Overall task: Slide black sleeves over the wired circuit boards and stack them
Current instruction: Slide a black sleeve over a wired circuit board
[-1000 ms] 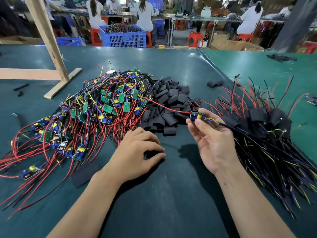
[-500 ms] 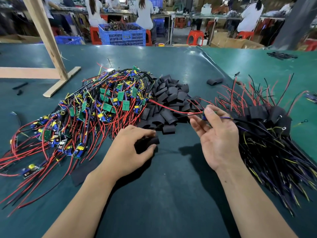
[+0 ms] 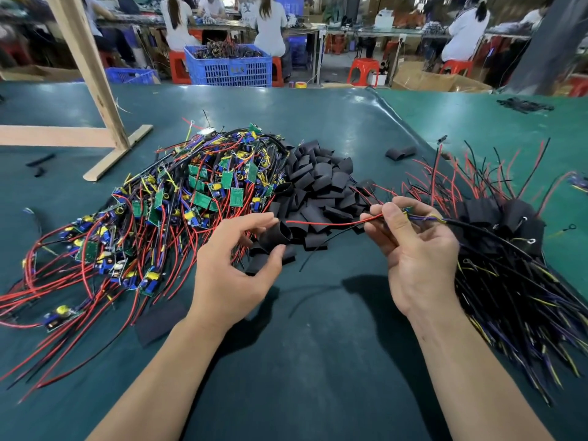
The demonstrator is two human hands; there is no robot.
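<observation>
My left hand (image 3: 234,265) pinches one black sleeve (image 3: 276,234) between thumb and fingers, its open mouth facing right. My right hand (image 3: 416,246) grips a wired circuit board (image 3: 405,211) at the fingertips; the board is mostly hidden by my fingers. Its red wire (image 3: 331,223) runs left, and the tip sits just at the sleeve's mouth. A heap of loose black sleeves (image 3: 321,183) lies behind both hands. Bare boards with red wires (image 3: 178,202) are piled to the left. Sleeved boards (image 3: 509,218) are stacked on the right.
The green table mat (image 3: 318,361) stretches toward me. A wooden frame (image 3: 95,90) stands at the back left. One stray sleeve (image 3: 401,152) lies at the back right. Beyond the table are a blue crate (image 3: 227,66), red stools and seated people.
My left hand has picked a sleeve off the mat and raised it toward the pile. My right hand has turned the board so its red wire points at the sleeve.
</observation>
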